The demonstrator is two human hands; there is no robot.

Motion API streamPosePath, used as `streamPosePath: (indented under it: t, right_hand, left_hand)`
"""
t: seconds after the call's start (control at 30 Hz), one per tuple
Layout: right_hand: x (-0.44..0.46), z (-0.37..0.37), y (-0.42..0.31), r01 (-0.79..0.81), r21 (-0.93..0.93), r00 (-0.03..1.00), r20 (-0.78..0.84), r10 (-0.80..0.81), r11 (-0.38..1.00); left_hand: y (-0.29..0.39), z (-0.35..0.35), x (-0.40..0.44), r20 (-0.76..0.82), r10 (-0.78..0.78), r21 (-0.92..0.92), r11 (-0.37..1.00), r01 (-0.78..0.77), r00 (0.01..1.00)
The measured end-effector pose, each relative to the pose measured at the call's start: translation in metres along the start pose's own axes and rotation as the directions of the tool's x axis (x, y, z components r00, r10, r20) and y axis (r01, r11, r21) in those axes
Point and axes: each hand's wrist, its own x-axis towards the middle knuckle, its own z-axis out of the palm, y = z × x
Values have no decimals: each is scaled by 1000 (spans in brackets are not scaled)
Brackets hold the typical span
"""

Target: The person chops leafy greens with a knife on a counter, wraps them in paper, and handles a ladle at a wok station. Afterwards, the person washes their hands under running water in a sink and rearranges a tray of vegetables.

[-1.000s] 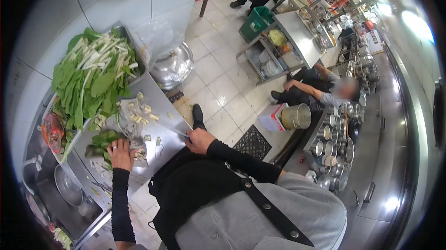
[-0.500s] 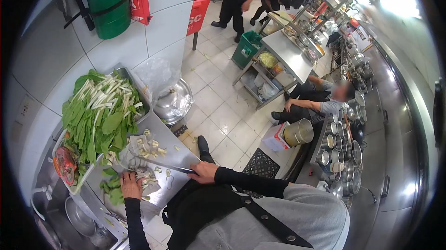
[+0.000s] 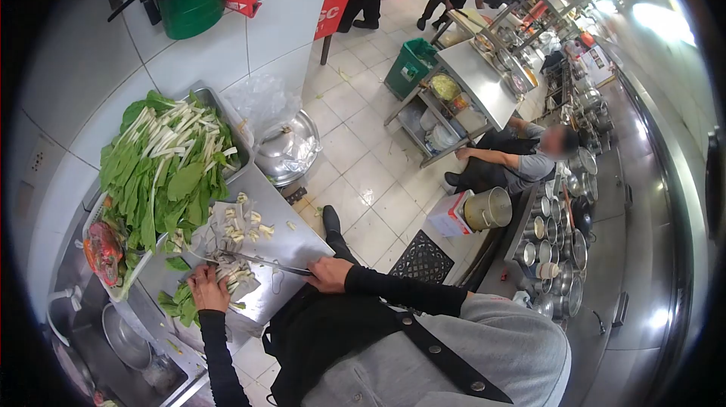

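Note:
My right hand (image 3: 329, 275) is wrapped round the handle of a long knife (image 3: 266, 262). The blade reaches leftward over the steel worktop (image 3: 286, 245), its far end among pale stems (image 3: 239, 274) beside my left hand. My left hand (image 3: 209, 290) presses on a bunch of leafy greens (image 3: 178, 304), fingers bent over the stalks. Short cut stem pieces (image 3: 246, 224) lie in a pile beyond the blade. Behind them a steel tray (image 3: 240, 156) is heaped with whole long-stemmed greens (image 3: 170, 180).
A white basket (image 3: 119, 291) holding a red plastic-wrapped item (image 3: 103, 253) stands left, above a sink with a metal bowl (image 3: 127, 343). A large steel basin (image 3: 290, 151) is beyond the worktop. A seated person (image 3: 522, 165) is to the right, near a big pot (image 3: 488, 209).
The knife's blade has come down closer to the stems by my left hand. My left hand has shifted slightly on the greens. The standing person at the back has moved left.

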Motion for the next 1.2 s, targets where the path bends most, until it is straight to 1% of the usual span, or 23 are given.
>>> streamPosePath:
  t: [0.1, 0.17, 0.2, 0.3, 0.4, 0.47, 0.57, 0.6, 0.67, 0.7, 0.73, 0.77, 0.8, 0.83, 0.9, 0.93, 1.03, 1.07, 1.13, 1.17, 1.2]
  right_hand:
    - [2, 2, -2, 15, 0, 1000, -18, -15, 1000]
    - [7, 13, 9, 36, -22, 998, -52, -37, 999]
    - [8, 16, 13, 25, -31, 998, -51, -26, 999]
    - [10, 24, 16, -19, -54, 999, -45, 17, 998]
    - [14, 24, 15, -67, -80, 997, -40, 64, 994]
    - [15, 19, 11, -81, -109, 996, -42, 77, 991]
    - [16, 3, 2, -38, -135, 999, -27, 34, 990]
    - [19, 2, 2, -36, -147, 998, -47, 30, 988]
    - [24, 6, 5, -31, -172, 997, -81, 17, 985]
    - [27, 12, 9, 5, -170, 994, -105, -23, 986]
    - [32, 21, 14, 38, -174, 989, -135, -63, 984]
    - [40, 25, 20, 69, -186, 979, -174, -102, 980]
    - [49, 30, 22, 106, -268, 972, -175, -156, 958]
    - [56, 31, 22, 130, -292, 957, -213, -197, 947]
    - [66, 40, 20, 187, -330, 919, -274, -283, 925]
    - [69, 44, 22, 206, -541, 837, -335, -433, 816]
    - [71, 41, 14, 163, -696, 813, -306, -495, 699]
    - [70, 37, 9, 199, -616, 841, -293, -455, 763]
    - [55, -11, -40, 260, -422, 895, -232, -381, 868]
    - [47, -40, -72, 383, -185, 851, -311, -423, 905]
    - [39, -75, -109, 493, 53, 806, -404, -433, 868]
  left_hand:
    - [-1, 4, -1, -42, -33, -4, 999, 33, 999]
    - [-5, 1, -2, -93, 20, 27, 999, -18, 995]
    - [-6, -1, -3, -118, 45, 44, 998, -41, 992]
    - [-1, -11, -4, -106, -9, 52, 999, 14, 994]
    - [5, -21, -6, -175, 40, 72, 997, -27, 984]
    - [8, -28, -11, -194, 46, 45, 998, -38, 980]
    - [16, -38, -15, -236, 30, 34, 999, -23, 971]
    - [19, -40, -15, -255, 23, 36, 999, -14, 967]
    - [28, -37, -22, -203, -9, -45, 999, 0, 979]
    - [31, -34, -24, -180, -21, -87, 996, 6, 984]
    - [33, -29, -29, -197, 43, -8, 999, -46, 979]
    - [36, -26, -33, -191, 33, -59, 997, -45, 981]
    - [45, -29, -37, -182, 28, -111, 993, -49, 983]
    - [55, -31, -39, -173, 22, -162, 986, -50, 985]
    - [68, -36, -42, -221, 25, -209, 975, -72, 975]
    - [73, -39, -42, -243, 19, -231, 970, -77, 970]
    - [82, -48, -41, -307, -24, -236, 970, -52, 952]
    - [82, -50, -41, -315, -35, -239, 970, -43, 949]
    - [82, -56, -42, -317, -73, -242, 970, -6, 946]
    - [82, -59, -46, -327, -86, -245, 969, 4, 941]
    - [82, -62, -44, -341, -94, -248, 969, 8, 935]
